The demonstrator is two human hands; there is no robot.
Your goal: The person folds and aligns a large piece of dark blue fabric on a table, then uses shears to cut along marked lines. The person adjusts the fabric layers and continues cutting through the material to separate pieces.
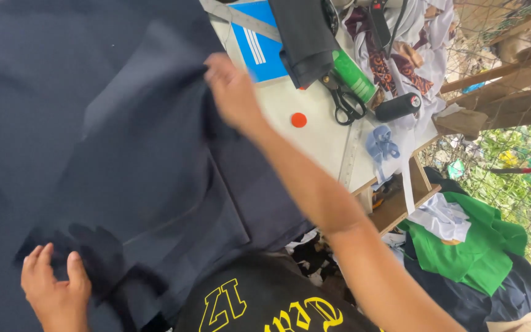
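Dark cloth [124, 154] cut off left.

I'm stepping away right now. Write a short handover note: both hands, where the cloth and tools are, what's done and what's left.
Left hand: flat on the near edge of the dark cloth, open.
Right hand: reaching across, fingers on the cloth's far fold; grip unclear.
Cloth covers most of the table, layers folded over, still creased.
Scissors, green can and orange disc lie untouched to the right.
Done: cloth laid out. Left: smoothing; no cutting seen.
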